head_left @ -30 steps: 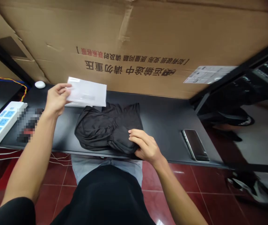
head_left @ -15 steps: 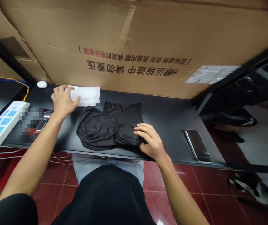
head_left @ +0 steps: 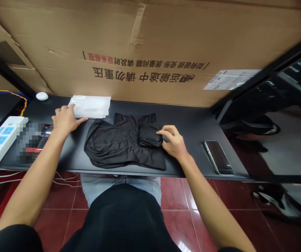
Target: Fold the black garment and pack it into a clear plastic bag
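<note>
A black garment [head_left: 110, 143] lies spread on the dark table, with a small folded black bundle [head_left: 150, 134] on its right part. My right hand [head_left: 173, 142] pinches the right edge of that bundle between thumb and fingers. Beyond the garment, to the left, lie white papers or thin bags [head_left: 91, 106] against the cardboard. My left hand [head_left: 66, 120] is at their near left corner, fingers spread, fingertips touching or just beside them; nothing is gripped in it.
A white power strip [head_left: 1, 140] and a partly covered dark phone [head_left: 43, 137] lie left on the table [head_left: 189, 140]. A white rounded object [head_left: 42, 96] sits behind. Another phone [head_left: 218, 157] lies right. Large cardboard [head_left: 150, 35] stands behind; a metal frame [head_left: 266, 73] rises right.
My right hand has moved up and away from the table's front edge with the black bundle, uncovering the garment's lower right part. My left hand has shifted slightly left and down off the white papers.
</note>
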The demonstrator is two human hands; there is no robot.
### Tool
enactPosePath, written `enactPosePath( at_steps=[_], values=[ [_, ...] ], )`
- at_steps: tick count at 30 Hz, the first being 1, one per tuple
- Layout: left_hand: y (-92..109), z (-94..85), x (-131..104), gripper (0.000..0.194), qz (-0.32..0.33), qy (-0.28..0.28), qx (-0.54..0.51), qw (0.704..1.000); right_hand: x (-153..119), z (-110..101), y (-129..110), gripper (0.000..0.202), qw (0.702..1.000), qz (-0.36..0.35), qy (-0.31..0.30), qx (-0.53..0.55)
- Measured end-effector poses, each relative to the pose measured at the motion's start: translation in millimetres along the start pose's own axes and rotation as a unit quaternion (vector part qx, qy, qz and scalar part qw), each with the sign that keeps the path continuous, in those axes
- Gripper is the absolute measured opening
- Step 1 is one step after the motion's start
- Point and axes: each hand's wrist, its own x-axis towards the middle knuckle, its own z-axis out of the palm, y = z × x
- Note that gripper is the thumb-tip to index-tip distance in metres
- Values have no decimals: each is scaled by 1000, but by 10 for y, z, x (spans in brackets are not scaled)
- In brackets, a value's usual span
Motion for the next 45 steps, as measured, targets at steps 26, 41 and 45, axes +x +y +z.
enactPosePath(
  at_steps=[26, 41, 45],
  values=[
    [2495, 311, -1286, 45, 399, -101, -114, 904, -221, -75, 12, 33, 945, 181, 54, 266],
    [1350, 292, -1501, 44, 187, 14, -300, 935, -145, -117, -120, 26, 968, 131, -84, 198],
    [1317, 225, -1564, 44, 168, 69, -250, 951, -141, -125, -113, 24, 965, 140, -76, 208]
  ],
)
